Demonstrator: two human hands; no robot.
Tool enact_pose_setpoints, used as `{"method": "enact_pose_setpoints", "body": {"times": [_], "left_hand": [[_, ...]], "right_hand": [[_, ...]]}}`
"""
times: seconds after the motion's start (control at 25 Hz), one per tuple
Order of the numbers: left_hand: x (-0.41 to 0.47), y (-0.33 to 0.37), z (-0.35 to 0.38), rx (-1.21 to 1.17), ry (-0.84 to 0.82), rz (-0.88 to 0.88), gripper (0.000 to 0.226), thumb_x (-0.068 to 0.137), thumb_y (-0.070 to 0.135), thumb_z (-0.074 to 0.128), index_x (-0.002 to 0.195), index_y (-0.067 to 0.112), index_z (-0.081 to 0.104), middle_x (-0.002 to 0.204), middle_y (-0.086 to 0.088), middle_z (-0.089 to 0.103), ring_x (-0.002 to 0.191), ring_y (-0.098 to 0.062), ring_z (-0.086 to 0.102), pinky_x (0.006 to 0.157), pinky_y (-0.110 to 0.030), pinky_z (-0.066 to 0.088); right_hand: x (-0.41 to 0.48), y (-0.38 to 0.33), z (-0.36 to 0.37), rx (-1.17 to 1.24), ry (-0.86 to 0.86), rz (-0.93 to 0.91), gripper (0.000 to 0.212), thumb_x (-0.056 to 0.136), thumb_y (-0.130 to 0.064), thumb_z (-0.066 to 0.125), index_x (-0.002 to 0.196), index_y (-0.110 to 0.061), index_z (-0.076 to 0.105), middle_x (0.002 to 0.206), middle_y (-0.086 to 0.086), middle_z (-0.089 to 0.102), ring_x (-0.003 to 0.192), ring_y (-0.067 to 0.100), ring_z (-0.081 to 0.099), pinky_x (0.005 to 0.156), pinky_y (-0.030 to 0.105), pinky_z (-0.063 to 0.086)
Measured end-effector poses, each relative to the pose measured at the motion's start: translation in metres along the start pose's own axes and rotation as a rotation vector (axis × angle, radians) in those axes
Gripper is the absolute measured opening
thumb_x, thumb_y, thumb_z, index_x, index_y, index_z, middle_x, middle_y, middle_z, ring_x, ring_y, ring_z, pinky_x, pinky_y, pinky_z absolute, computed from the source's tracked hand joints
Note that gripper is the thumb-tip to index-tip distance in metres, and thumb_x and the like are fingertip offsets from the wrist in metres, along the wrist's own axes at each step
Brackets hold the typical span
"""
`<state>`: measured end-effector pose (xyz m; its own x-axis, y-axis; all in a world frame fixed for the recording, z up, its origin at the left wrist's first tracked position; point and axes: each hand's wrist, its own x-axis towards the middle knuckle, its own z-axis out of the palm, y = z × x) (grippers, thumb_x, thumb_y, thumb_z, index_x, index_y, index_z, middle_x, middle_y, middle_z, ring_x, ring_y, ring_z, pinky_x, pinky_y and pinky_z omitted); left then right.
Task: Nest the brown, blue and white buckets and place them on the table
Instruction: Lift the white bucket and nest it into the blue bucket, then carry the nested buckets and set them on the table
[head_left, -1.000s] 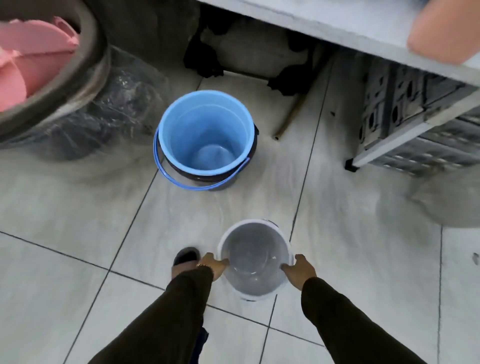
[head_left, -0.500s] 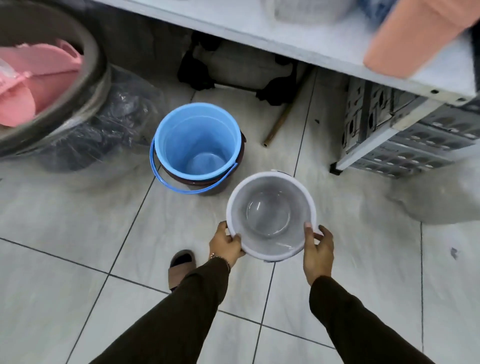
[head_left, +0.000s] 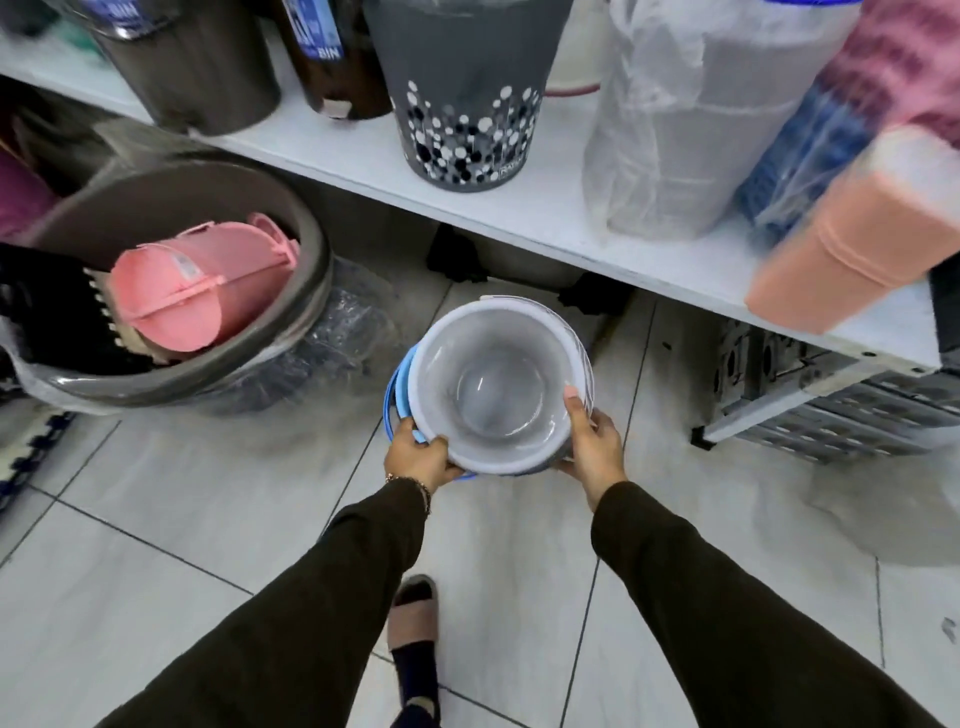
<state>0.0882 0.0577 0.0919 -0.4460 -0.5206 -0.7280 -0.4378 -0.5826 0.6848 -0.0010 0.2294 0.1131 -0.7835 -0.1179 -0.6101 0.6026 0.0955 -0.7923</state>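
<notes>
The white bucket (head_left: 498, 384) sits inside the blue bucket (head_left: 399, 395), of which only a strip of rim and handle shows at the left. The brown bucket is hidden beneath them. My left hand (head_left: 418, 460) grips the near left rim of the stack. My right hand (head_left: 592, 447) holds the near right rim, thumb over the white edge. The stack is over the tiled floor, in front of the white table (head_left: 566, 223).
On the table stand dark bins (head_left: 192, 67), a grey dotted bin (head_left: 467, 104), a plastic-wrapped bin (head_left: 696, 119) and an orange container (head_left: 852, 244). A large grey tub (head_left: 291, 358) holding a pink container stands on the floor at left. A grey crate (head_left: 841, 405) is under the table at right.
The white bucket has gone from beside the blue bucket into it. Both hands stay on the rim, and the view has tilted up to show the table top.
</notes>
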Motion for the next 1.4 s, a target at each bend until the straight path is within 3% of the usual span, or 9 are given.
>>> {"method": "enact_pose_setpoints", "body": {"times": [0.08, 0.28, 0.44, 0.6, 0.72, 0.84, 1.0, 1.16, 1.4], "left_hand": [[0.020, 0.009, -0.019, 0.036, 0.067, 0.017, 0.033, 0.089, -0.007, 0.049, 0.109, 0.020, 0.053, 0.102, -0.014, 0.061, 0.102, -0.043, 0.063, 0.079, -0.054, 0.058], [0.101, -0.001, -0.039, 0.163, 0.077, -0.074, 0.048, 0.088, -0.002, 0.055, 0.133, 0.014, 0.049, 0.107, -0.014, 0.059, 0.103, -0.044, 0.063, 0.081, -0.058, 0.058], [0.147, -0.018, -0.034, 0.439, 0.165, 0.017, 0.034, 0.075, 0.015, 0.075, 0.107, 0.013, 0.062, 0.099, -0.012, 0.071, 0.083, -0.030, 0.069, 0.082, -0.036, 0.059], [0.175, -0.032, -0.028, 0.702, 0.382, 0.135, 0.089, 0.056, 0.037, 0.090, 0.128, 0.014, 0.042, 0.127, -0.011, 0.046, 0.113, -0.032, 0.053, 0.093, -0.040, 0.046], [0.186, -0.040, -0.032, 0.467, 0.274, -0.144, 0.127, 0.058, 0.034, 0.091, 0.153, 0.022, 0.008, 0.149, -0.017, 0.038, 0.134, -0.038, 0.043, 0.109, -0.050, 0.039], [0.200, -0.047, -0.042, 0.191, 0.010, -0.366, 0.095, 0.073, 0.025, 0.082, 0.147, 0.022, 0.023, 0.137, -0.013, 0.055, 0.117, -0.034, 0.061, 0.102, -0.052, 0.047], [0.206, -0.047, -0.045, 0.064, -0.004, -0.330, 0.056, 0.078, 0.002, 0.073, 0.121, 0.017, 0.041, 0.102, -0.017, 0.065, 0.085, -0.035, 0.069, 0.090, -0.053, 0.056], [0.188, -0.034, -0.046, 0.010, -0.004, -0.250, 0.061, 0.077, -0.004, 0.068, 0.128, 0.013, 0.040, 0.089, -0.016, 0.064, 0.075, -0.036, 0.068, 0.076, -0.047, 0.061], [0.115, 0.016, -0.059, 0.102, 0.019, -0.084, 0.043, 0.075, -0.003, 0.069, 0.108, 0.015, 0.049, 0.085, -0.016, 0.065, 0.072, -0.035, 0.066, 0.056, -0.035, 0.061]], "right_hand": [[0.017, 0.007, 0.022, -0.153, 0.076, -0.085, 0.029, 0.087, -0.034, 0.072, 0.109, -0.028, 0.054, 0.107, 0.008, 0.073, 0.092, 0.026, 0.072, 0.081, 0.049, 0.063], [0.081, 0.047, 0.062, -0.512, 0.093, -0.140, 0.035, 0.086, -0.014, 0.074, 0.112, -0.014, 0.051, 0.097, 0.011, 0.068, 0.090, 0.031, 0.070, 0.087, 0.053, 0.060], [0.124, 0.080, 0.066, -0.542, 0.126, -0.045, 0.039, 0.085, -0.006, 0.074, 0.113, -0.015, 0.049, 0.109, 0.013, 0.063, 0.097, 0.035, 0.068, 0.077, 0.055, 0.063], [0.147, 0.109, 0.065, -0.677, 0.230, -0.067, 0.065, 0.080, -0.025, 0.079, 0.133, -0.015, 0.044, 0.128, 0.013, 0.051, 0.111, 0.037, 0.061, 0.093, 0.050, 0.056], [0.155, 0.125, 0.065, -0.465, 0.221, 0.250, 0.104, 0.069, -0.044, 0.086, 0.151, -0.018, 0.029, 0.148, 0.012, 0.039, 0.130, 0.038, 0.048, 0.104, 0.054, 0.047], [0.162, 0.133, 0.071, -0.085, -0.030, 0.614, 0.079, 0.069, -0.040, 0.082, 0.137, -0.017, 0.049, 0.141, 0.013, 0.051, 0.122, 0.040, 0.054, 0.098, 0.059, 0.051], [0.171, 0.142, 0.076, 0.101, -0.047, 0.491, 0.032, 0.077, -0.007, 0.067, 0.108, -0.008, 0.064, 0.094, 0.016, 0.066, 0.091, 0.035, 0.063, 0.093, 0.055, 0.057], [0.156, 0.137, 0.078, 0.136, 0.021, 0.346, 0.060, 0.067, -0.001, 0.066, 0.125, -0.017, 0.058, 0.105, 0.015, 0.065, 0.093, 0.039, 0.065, 0.071, 0.049, 0.062], [0.097, 0.078, 0.057, 0.053, 0.007, 0.176, 0.079, 0.062, -0.012, 0.086, 0.133, -0.017, 0.051, 0.121, 0.011, 0.068, 0.104, 0.029, 0.067, 0.072, 0.036, 0.056]]}}
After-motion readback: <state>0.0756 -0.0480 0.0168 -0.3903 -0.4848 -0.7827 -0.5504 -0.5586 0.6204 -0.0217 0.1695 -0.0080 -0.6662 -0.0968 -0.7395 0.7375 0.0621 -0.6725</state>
